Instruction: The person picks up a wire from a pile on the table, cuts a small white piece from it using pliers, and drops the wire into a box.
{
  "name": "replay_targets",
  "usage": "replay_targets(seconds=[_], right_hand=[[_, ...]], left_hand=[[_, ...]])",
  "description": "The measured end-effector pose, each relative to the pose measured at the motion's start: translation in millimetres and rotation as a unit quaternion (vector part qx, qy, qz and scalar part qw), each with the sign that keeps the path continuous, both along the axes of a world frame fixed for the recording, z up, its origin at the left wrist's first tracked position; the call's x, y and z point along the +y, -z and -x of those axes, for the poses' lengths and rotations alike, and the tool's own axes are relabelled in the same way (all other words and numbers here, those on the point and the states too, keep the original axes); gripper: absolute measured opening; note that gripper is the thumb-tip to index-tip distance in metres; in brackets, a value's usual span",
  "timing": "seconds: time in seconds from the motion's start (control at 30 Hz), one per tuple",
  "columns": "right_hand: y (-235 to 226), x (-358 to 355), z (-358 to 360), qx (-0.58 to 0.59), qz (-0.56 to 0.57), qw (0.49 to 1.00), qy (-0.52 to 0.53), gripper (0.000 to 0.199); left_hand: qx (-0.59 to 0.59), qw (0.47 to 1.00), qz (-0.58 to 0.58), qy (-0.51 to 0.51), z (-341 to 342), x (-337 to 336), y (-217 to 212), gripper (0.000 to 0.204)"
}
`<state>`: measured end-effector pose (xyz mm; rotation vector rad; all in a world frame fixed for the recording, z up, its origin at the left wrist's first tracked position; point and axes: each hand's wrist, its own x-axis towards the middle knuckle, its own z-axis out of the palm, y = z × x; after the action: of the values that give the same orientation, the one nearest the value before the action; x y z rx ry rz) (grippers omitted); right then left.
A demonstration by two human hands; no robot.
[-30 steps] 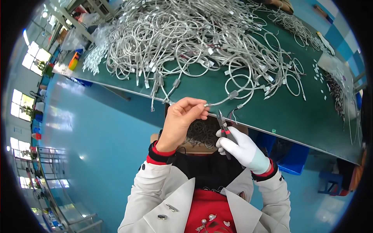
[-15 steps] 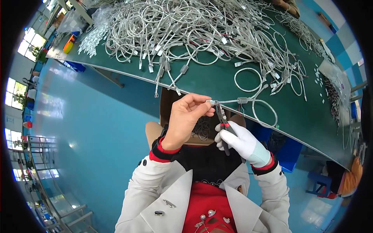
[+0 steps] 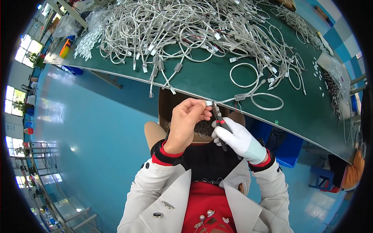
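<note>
My bare left hand (image 3: 189, 121) pinches the white end of a clear-jacketed cable (image 3: 229, 99) just off the table's front edge. A white glove covers my right hand (image 3: 237, 139), which is closed around dark pliers (image 3: 220, 121) with red bands on the handles. The tips of the pliers' jaws meet the cable right beside the white end; whether they are fully closed cannot be made out. From there the cable runs right, through a grey cylinder (image 3: 240, 97), to a loop lying on the green table (image 3: 202, 77).
A big heap of similar looped cables (image 3: 171, 31) covers the back of the table. Small white pieces (image 3: 88, 44) and an orange-yellow tool (image 3: 67, 47) lie at far left. Clear plastic bags (image 3: 334, 68) sit at right. Below the edge are a cardboard box (image 3: 166, 101) and a blue bin (image 3: 289, 149).
The cable's loop has swung up onto the table from its edge. Both hands stay nearly in place, the pliers shifting slightly left. The whole view has shifted a little.
</note>
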<state>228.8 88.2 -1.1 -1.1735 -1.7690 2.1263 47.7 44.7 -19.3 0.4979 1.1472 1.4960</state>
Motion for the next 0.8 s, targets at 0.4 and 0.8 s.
replay_targets(seconds=[0.4, 0.8], right_hand=[[2.2, -2.0, -2.1, 0.04, 0.05, 0.998, 0.017, 0.038], [-1.0, -0.6, 0.1, 0.03, 0.055, 0.998, 0.024, 0.037]], left_hand=[[-0.016, 1.0, 0.012, -0.008, -4.6, -3.5, 5.1, 0.011], [-0.043, 0.999, 0.007, -0.001, -5.1, -2.1, 5.9, 0.012]])
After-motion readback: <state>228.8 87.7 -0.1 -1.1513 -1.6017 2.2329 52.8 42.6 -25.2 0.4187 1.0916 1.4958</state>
